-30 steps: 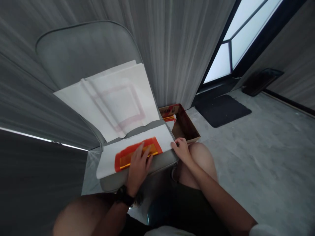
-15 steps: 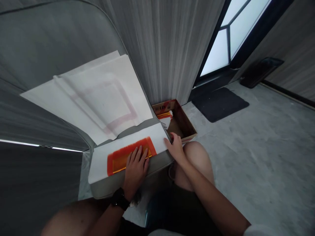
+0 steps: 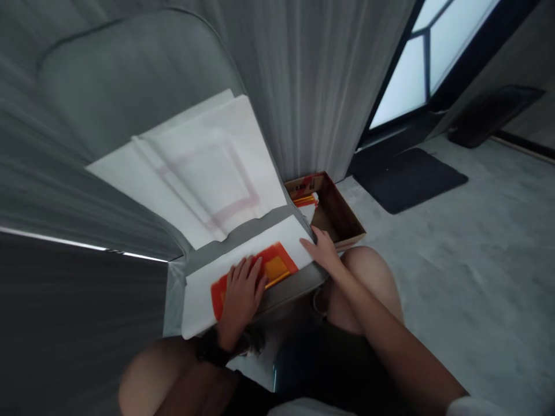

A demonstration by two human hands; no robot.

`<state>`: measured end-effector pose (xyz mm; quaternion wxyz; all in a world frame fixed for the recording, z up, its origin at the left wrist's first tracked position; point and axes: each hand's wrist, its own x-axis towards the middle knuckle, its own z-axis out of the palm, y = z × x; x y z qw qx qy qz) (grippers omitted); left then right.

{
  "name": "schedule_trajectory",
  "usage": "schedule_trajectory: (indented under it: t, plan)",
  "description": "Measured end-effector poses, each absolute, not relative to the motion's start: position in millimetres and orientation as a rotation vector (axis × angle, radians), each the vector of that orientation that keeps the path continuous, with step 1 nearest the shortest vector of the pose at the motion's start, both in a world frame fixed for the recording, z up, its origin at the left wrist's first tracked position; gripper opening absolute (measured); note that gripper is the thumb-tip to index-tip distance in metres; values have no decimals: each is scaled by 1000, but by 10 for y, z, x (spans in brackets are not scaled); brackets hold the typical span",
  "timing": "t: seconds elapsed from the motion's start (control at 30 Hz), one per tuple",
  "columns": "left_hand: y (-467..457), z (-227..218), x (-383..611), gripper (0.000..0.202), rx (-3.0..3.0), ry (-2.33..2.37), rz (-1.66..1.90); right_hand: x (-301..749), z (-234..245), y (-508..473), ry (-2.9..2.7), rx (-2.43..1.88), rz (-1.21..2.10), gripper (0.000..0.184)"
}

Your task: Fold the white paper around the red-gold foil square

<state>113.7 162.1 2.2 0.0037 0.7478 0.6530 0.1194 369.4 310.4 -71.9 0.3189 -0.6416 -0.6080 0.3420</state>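
Currently: Grip State Report

Left hand (image 3: pixel 240 300) lies flat and released, fingers spread across the orange-red printed rectangle (image 3: pixel 277 268) on a white paper sheet (image 3: pixel 203 303), lower centre of frame. Right hand (image 3: pixel 323 254) sits at the sheet's right edge, fingertips touching it; whether they pinch it cannot be told. Sheet rests on a grey padded seat (image 3: pixel 295 287). Cardboard box (image 3: pixel 333 211) holding orange items (image 3: pixel 304 200) stands just beyond, centre right. 2nd white sheet (image 3: pixel 217 173) lies above, left of centre.

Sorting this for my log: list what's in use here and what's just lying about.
In use: left hand, right hand, white sheet with orange-red rectangle.
Lying about: pink-marked white sheet, cardboard box, black floor mat.
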Motion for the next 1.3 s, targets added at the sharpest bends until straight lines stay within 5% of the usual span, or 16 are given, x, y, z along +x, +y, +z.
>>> schedule_trajectory:
  t: [0.27,0.5,1.03,1.3]
  plan:
    - [1602,-253,277,48,2203,2250,453,3787,-756,3097,-1610,-1669,875,69]
    - [1530,-574,3,51,2068,2317,497,3732,-774,3166,-1531,-1796,836,93]
    - [1645,-545,-62,52,2073,2221,457,3707,-466,3032,-1413,-1797,871,78]
    - [1658,-456,-101,54,2047,2165,273,3696,-508,3052,-1352,-1772,940,94]
